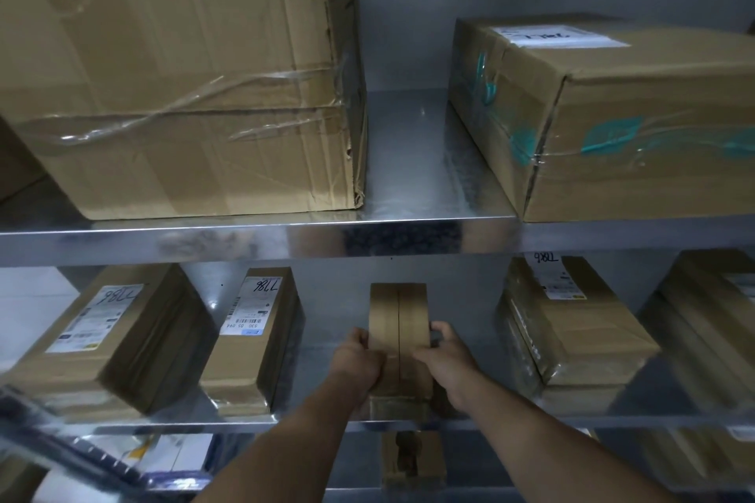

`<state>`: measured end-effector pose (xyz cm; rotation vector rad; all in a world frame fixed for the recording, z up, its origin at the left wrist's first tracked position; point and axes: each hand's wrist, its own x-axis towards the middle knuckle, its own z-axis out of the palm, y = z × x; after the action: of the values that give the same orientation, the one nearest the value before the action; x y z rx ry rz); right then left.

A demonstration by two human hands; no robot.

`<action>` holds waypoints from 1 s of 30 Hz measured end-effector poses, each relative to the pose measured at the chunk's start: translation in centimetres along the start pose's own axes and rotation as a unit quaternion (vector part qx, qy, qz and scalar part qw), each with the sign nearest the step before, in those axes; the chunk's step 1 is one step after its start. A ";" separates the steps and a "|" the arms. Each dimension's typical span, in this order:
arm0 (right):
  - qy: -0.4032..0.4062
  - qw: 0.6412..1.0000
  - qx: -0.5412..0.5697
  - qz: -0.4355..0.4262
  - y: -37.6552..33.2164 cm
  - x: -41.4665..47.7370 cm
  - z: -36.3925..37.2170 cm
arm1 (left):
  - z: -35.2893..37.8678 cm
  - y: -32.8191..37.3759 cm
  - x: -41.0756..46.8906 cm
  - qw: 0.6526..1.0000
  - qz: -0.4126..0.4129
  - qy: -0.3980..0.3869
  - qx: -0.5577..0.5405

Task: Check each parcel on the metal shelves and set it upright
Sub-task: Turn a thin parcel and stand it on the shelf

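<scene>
Brown taped cardboard parcel (398,335) stands narrow on the middle steel shelf (327,323); my left hand (359,363) grips its left side; my right hand (445,359) clasps the right.

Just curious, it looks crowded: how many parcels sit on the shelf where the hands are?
5: far-left parcel, second parcel, centre parcel gripped by left hand and right hand, right parcel, edge parcel cut off far right. Others may be hidden.
</scene>
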<state>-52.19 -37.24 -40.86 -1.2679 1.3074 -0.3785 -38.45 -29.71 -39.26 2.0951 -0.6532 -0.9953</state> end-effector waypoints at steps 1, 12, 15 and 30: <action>-0.003 1.000 0.009 -0.004 -0.1 -0.1 -0.1 | -0.1 0.1 -0.2 1.000 0.003 0.001 -0.018; -0.019 0.990 0.140 0.001 0.3 0.2 0.8 | -1.6 1.0 -0.7 0.982 0.037 0.002 -0.186; -0.040 0.990 0.132 0.001 -0.4 0.1 0.7 | -2.3 1.4 -0.7 0.967 0.006 -0.033 -0.253; -0.059 0.998 -0.031 0.013 -0.9 0.8 1.9 | -1.2 0.6 -0.5 0.985 -0.037 -0.086 -0.143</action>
<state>-49.92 -37.28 -40.92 -1.3041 1.2406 -0.2431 -37.86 -29.29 -38.01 1.8063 -0.4850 -1.2443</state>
